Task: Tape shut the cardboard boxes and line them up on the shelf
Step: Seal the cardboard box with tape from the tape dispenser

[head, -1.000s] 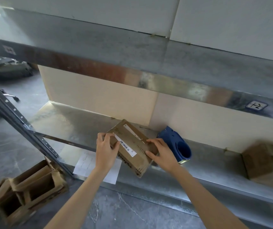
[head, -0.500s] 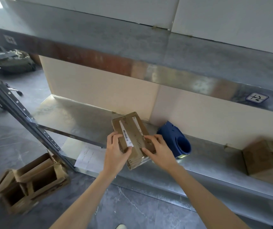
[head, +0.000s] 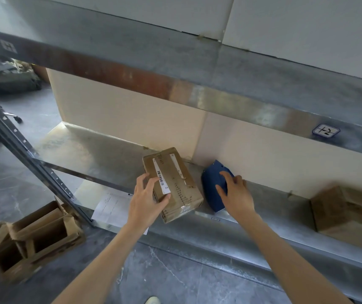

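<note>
A small brown cardboard box (head: 176,178) with white barcode labels lies on the metal shelf (head: 274,207), its near end at the shelf's front edge. My left hand (head: 147,198) rests on the box's near left corner, thumb along the label, fingers spread over the left side. My right hand (head: 236,194) is off the box and lies with straight fingers on the blue tape dispenser (head: 213,183) just right of it. A second, larger cardboard box (head: 346,213) stands on the shelf at the far right.
An upper metal shelf (head: 175,69) overhangs the work area. A white paper sheet (head: 112,207) hangs over the shelf's front left. Open empty cartons (head: 33,240) sit on the grey floor at lower left, beside the slanted steel upright (head: 26,154).
The box has been turned from skewed to nearly straight and pushed back on the shelf. My right hand has left the box and moved right onto the blue tape dispenser.
</note>
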{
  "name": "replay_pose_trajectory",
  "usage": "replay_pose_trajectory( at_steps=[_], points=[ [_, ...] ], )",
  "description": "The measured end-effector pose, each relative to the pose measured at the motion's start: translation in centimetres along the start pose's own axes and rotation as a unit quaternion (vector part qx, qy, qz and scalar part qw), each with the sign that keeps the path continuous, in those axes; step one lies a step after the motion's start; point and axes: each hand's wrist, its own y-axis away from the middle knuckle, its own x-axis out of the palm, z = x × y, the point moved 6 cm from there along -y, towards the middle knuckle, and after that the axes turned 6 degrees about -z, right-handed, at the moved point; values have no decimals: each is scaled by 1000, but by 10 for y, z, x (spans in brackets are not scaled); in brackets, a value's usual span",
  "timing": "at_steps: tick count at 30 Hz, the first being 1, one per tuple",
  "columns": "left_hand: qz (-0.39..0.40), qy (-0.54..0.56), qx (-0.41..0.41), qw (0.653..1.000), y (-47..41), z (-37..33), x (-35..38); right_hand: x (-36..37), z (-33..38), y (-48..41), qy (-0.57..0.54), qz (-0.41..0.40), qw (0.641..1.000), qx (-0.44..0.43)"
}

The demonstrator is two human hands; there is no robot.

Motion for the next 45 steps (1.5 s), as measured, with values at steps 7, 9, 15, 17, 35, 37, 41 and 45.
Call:
replay_pose_trajectory(
  at_steps=[7,9,15,17,35,37,41,45],
  points=[
    [2,11,-9,1000,-1,0,0,26,-5,-4,-182,109,977,33],
    [5,12,-15,1000,-3,1,0,29,-6,-7,-195,115,973,39],
    [8,13,-20,1000,-3,1,0,25,-10,-15,-226,139,963,32],
    [9,14,-20,1000,-3,1,0,23,-9,-18,-210,149,966,16],
    [43,26,-5,999,-12,-13,-25,-30,7,-13,-98,27,992,-70],
    [56,26,7,998,-13,-16,-33,-38,18,-8,-109,53,986,-112],
    [74,51,22,996,-12,-28,-44,-52,45,11,-140,99,968,-184],
    [86,94,35,991,-14,-37,-53,-66,73,38,-132,61,951,-271]
  ],
)
